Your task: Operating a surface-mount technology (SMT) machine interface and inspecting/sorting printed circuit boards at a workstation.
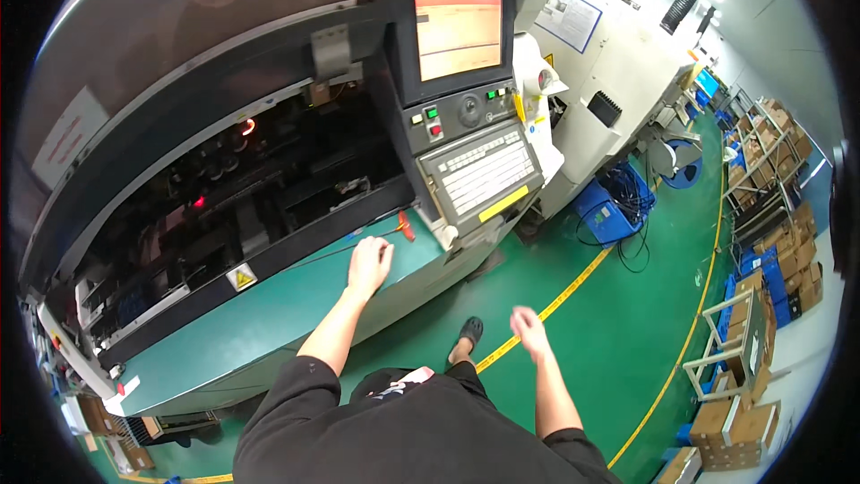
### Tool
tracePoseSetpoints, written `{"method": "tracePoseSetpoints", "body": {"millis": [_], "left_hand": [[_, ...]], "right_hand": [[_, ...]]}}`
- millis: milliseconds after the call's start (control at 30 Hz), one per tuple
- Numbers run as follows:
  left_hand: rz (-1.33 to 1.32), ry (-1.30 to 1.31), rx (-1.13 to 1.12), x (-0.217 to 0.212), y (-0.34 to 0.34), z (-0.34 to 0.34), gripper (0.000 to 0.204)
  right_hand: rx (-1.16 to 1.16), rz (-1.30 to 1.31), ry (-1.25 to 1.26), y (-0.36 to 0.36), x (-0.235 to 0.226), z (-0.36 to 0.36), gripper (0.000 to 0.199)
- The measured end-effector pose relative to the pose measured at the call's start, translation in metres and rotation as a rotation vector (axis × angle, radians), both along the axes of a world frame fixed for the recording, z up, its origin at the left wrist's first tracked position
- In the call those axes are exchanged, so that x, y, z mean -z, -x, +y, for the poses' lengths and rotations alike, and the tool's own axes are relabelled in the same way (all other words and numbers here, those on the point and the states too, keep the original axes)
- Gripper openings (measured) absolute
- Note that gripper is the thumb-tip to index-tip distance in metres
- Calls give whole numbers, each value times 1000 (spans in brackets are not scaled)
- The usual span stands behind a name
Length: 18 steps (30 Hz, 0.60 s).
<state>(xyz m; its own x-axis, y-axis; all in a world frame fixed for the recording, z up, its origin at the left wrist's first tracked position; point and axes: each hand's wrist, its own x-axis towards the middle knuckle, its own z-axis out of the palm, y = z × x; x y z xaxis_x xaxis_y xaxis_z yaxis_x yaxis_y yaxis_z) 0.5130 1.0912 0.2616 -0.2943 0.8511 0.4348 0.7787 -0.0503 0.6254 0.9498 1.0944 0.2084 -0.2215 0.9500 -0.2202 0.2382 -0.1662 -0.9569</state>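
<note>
My left hand (369,266) is over the green ledge (242,327) at the front of a large machine, fingers curled. Whether anything is inside those fingers is hidden. A thin dark cord or rod runs along the ledge past this hand. Just beyond it lies a small tool with red handles (407,225), below the keyboard (479,175). My right hand (530,332) hangs in the air above the green floor, away from the machine. Its fingers are bunched and smeared, and no object shows in it.
A lit screen (459,36) and button panel sit above the keyboard. Left of them, the machine's dark bay (242,188) shows red lights. A blue bin (614,206) of black cables stands on the floor ahead. Cardboard boxes (735,430) and racks line the right side.
</note>
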Motion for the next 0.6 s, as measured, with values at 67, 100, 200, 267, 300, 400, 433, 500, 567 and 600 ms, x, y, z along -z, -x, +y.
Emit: {"method": "tracePoseSetpoints", "body": {"millis": [67, 100, 200, 267, 300, 400, 433, 500, 567, 600], "left_hand": [[127, 51, -86, -7, -11, 13, 17], [141, 61, -101, -9, -14, 18, 19], [134, 59, -192, -10, -15, 25, 24], [148, 75, -270, -7, -15, 30, 25], [158, 84, -326, -6, -15, 31, 26], [179, 173, -407, -6, -16, 29, 25], [178, 215, -446, -5, -19, 30, 25], [169, 233, -469, -6, -18, 32, 25], [169, 255, -467, -10, -20, 36, 25], [166, 264, -489, -11, -21, 38, 25]], "right_hand": [[-151, 129, -143, 42, -63, 99, 27], [-129, 129, -184, 68, -96, 141, 30], [-282, 52, -438, 119, -163, 259, 40], [-301, -14, -562, 151, -214, 312, 45], [-281, -67, -642, 166, -230, 338, 48], [-269, -135, -740, 199, -260, 398, 53], [-269, -162, -761, 208, -264, 412, 55], [-289, -186, -780, 215, -266, 435, 57], [-276, -265, -772, 221, -262, 450, 58], [-270, -300, -769, 227, -260, 455, 59]]}}
